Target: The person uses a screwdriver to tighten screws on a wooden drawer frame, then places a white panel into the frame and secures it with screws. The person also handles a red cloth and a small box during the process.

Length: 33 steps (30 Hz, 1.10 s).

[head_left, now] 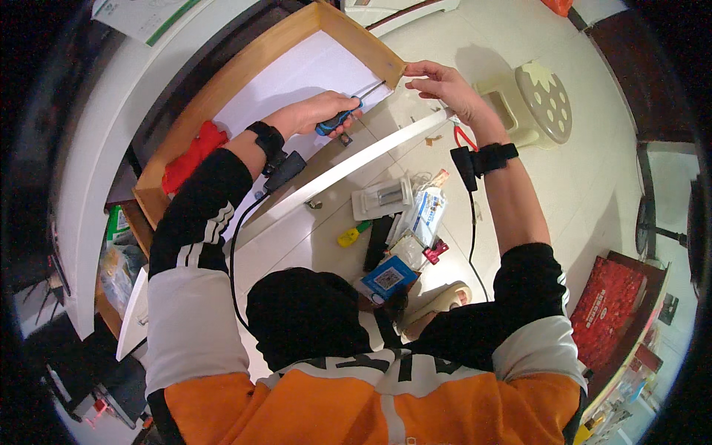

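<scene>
Where the wooden drawer (363, 46) spans the upper left, a red cloth (194, 154) lies bunched toward its near end. The left hand (326, 110) is clenched around the blue-and-black handle of a screwdriver (328, 127), held over the drawer's pale base (319, 67); the shaft points up and right, its tip at the inner face of the far end wall, near the corner. Whether the tip engages a fastener cannot be told. Alongside the drawer, to its right, a long white panel (356, 165) runs diagonally from lower left to upper right. Below the panel, on the tiled floor (593, 170), are a clear plastic package (382, 196), a yellow-and-green item (350, 236) and a blue card (389, 278). The right hand (451, 90) is unclenched, its fingers extended leftward and slightly bent, with the index fingertip at the drawer's outer corner. The panel's upper end lies just below this hand; contact cannot be determined. Further right, a cream stool (545, 104) with a spotted seat stands on the floor, and a red rectangular package (608, 311) lies at lower right.
</scene>
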### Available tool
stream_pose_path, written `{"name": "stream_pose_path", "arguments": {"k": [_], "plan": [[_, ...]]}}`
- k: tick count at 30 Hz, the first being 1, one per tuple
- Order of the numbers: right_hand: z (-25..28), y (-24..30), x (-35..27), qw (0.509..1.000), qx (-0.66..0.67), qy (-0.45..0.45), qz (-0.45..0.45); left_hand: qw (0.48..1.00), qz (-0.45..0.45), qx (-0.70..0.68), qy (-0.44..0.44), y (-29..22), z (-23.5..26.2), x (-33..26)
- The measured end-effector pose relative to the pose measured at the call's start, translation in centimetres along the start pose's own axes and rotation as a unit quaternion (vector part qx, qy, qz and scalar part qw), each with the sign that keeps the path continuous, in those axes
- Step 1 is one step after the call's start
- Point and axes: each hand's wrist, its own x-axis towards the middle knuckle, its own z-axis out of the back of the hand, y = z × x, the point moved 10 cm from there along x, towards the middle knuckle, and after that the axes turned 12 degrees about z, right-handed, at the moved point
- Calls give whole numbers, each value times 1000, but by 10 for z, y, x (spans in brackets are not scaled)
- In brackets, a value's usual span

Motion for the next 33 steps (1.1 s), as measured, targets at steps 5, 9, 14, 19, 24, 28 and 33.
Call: {"name": "stream_pose_path", "arguments": {"k": [5,9,14,19,24,28,33], "plan": [[1,1,0,1000,5,3,7,994,51,-91,42,10,-10,11],[1,3,0,999,16,-21,20,999,-15,37,-34,1,7,12],[2,3,0,1000,-6,-11,11,934,-70,304,-172,-14,27,18],[0,5,1,1000,-4,-3,9,776,-179,495,-347,-42,22,-9],[0,5,0,1000,-5,-3,11,710,-148,561,-400,-46,18,-22],[1,4,0,1000,-13,-4,12,656,-178,593,-432,-54,15,-31],[2,3,2,999,-42,1,8,688,-173,544,-448,-53,19,-33]]}}
